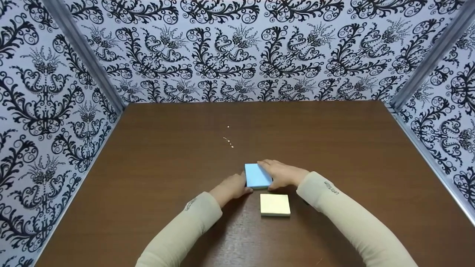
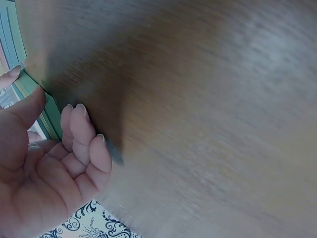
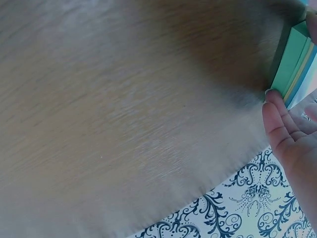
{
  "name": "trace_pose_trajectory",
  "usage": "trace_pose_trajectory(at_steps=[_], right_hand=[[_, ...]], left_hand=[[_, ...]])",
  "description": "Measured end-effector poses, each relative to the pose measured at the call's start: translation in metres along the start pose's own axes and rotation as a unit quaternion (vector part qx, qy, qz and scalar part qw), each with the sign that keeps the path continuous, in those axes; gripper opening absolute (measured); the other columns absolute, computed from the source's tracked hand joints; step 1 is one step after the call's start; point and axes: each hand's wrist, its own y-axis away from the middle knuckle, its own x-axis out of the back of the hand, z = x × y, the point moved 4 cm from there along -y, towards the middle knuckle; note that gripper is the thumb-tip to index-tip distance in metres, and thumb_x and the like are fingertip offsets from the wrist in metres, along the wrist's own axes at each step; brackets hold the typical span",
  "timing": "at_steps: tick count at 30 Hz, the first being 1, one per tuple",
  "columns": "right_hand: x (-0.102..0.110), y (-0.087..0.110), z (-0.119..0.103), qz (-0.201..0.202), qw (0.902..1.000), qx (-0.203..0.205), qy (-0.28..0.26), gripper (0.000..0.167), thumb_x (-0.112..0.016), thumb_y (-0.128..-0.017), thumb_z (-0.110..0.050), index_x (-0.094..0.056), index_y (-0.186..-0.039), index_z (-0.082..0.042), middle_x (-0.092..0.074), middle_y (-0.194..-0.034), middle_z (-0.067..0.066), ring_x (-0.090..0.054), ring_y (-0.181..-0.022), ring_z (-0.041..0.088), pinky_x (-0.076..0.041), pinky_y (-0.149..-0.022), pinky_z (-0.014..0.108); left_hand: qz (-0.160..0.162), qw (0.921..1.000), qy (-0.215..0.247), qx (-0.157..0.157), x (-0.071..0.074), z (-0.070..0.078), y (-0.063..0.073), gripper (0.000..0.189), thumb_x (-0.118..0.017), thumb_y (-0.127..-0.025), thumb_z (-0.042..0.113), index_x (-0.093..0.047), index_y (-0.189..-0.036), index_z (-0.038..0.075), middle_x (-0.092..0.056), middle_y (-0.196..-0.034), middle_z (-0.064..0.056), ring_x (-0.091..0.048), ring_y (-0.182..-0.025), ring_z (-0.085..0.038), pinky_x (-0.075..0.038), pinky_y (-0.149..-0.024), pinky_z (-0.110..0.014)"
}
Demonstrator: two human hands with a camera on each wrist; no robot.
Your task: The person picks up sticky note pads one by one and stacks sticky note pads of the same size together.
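Note:
A square pad of sticky notes with a blue top (image 1: 257, 175) lies on the brown table between both hands. At its left side my left hand (image 1: 232, 185) grips it, thumb by the near corner. From the right, my right hand (image 1: 283, 174) holds the same pad, with the thumb at the near right corner and fingers over the far side. Green layers of this pad (image 2: 53, 116) show beside the left thumb in the left wrist view. In the right wrist view the pad's edge (image 3: 292, 67) has green, yellow and blue layers, and fingertips touch its end.
A second sticky-note pad, pale yellow on top (image 1: 274, 204), sits just nearer and slightly right. Small white specks (image 1: 228, 141) mark the table (image 1: 178, 129) farther back. Walls with black scroll patterns (image 1: 241, 48) enclose the table at the back and both sides.

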Motion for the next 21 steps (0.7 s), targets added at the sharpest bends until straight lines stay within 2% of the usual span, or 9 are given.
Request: trace_pose_trajectory(at_steps=[10, 18, 21], right_hand=[[0.0006, -0.0017, -0.0030, -0.013, 0.9996, -0.021, 0.015, 0.086, -0.072, -0.078, -0.023, -0.021, -0.142, 0.004, -0.021, -0.147, 0.024, -0.021, -0.135, 0.037, -0.024, -0.106, 0.046], [0.0012, -0.0045, -0.0030, 0.004, 0.9997, 0.002, 0.024, 0.084, -0.073, -0.076, -0.020, -0.026, -0.138, 0.011, -0.027, -0.141, 0.029, -0.026, -0.132, 0.041, -0.026, -0.105, 0.047], [0.0011, -0.0047, -0.0029, 0.000, 0.9998, -0.001, 0.021, 0.084, -0.073, -0.076, -0.020, -0.025, -0.138, 0.010, -0.027, -0.142, 0.029, -0.025, -0.132, 0.040, -0.025, -0.106, 0.047]], left_hand=[[0.000, 1.0000, -0.002, 0.004, 0.0017, 0.0006, 0.0018, 0.063, -0.060, -0.087, 0.034, -0.037, -0.131, -0.005, -0.058, -0.113, -0.025, -0.057, -0.104, -0.034, -0.046, -0.085, -0.042], [0.000, 1.0000, 0.000, 0.010, 0.0027, 0.0013, 0.0021, 0.063, -0.060, -0.088, 0.034, -0.037, -0.132, -0.004, -0.057, -0.115, -0.025, -0.056, -0.105, -0.034, -0.045, -0.087, -0.042], [-0.004, 0.9999, -0.004, 0.016, 0.0019, 0.0013, 0.0018, 0.065, -0.059, -0.088, 0.035, -0.035, -0.134, -0.004, -0.057, -0.116, -0.025, -0.056, -0.106, -0.034, -0.045, -0.087, -0.041]])
